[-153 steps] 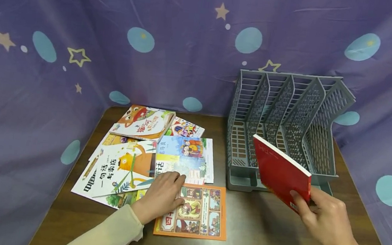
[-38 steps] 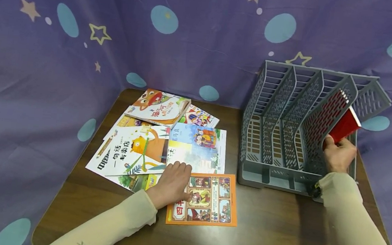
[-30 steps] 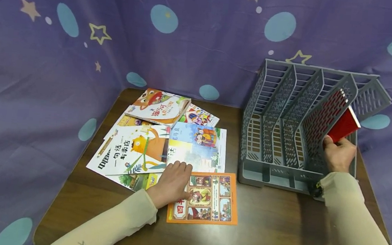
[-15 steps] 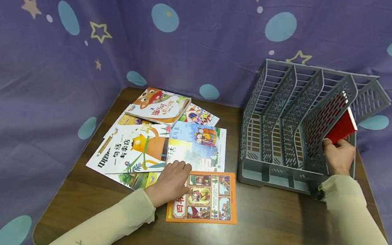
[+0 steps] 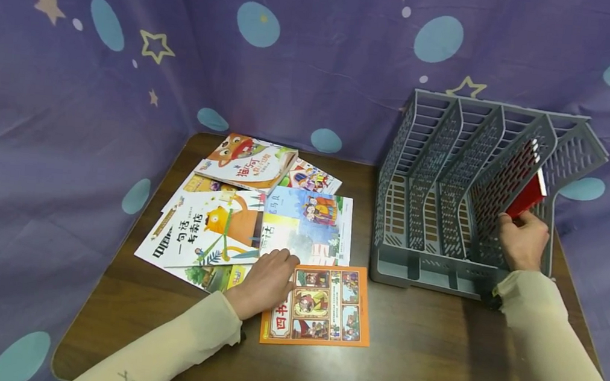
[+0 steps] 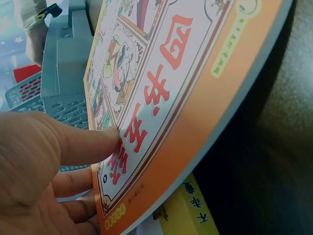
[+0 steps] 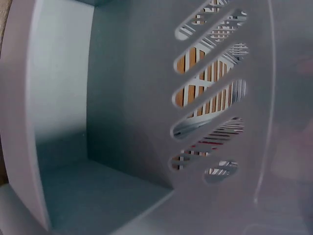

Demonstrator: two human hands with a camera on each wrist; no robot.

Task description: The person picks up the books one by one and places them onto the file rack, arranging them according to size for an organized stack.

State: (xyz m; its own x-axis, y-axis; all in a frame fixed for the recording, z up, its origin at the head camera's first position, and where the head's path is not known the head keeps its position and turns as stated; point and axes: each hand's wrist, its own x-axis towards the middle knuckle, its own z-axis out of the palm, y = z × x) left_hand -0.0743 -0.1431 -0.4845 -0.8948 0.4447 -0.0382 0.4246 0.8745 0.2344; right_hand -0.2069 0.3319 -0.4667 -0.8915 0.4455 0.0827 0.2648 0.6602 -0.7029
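My right hand (image 5: pixel 523 243) holds the red book (image 5: pixel 530 195) by its near end, standing in the rightmost compartment of the grey file rack (image 5: pixel 429 261). Part of the red cover shows through the slotted divider. My left hand (image 5: pixel 267 281) grips the left edge of an orange comic-style book (image 5: pixel 333 308) on the table. In the left wrist view the thumb (image 6: pixel 90 143) presses on the orange book's cover while the other fingers lie at its edge, partly hidden. The right wrist view has the rack's front tray wall (image 7: pixel 63 98) close up, without a clear sight of the book.
Left of the rack, several picture books overlap: a bear-cover book (image 5: pixel 250 164) on top at the back, a white book (image 5: pixel 192 229) with an orange animal, and a blue book (image 5: pixel 307 224). A purple starry curtain (image 5: pixel 316 64) hangs behind the brown table (image 5: pixel 399 356).
About five seconds ago the red book was held in front of the rack; now it is inside the rightmost compartment. Over the last second it shifts slightly deeper and left. My left hand stays put.
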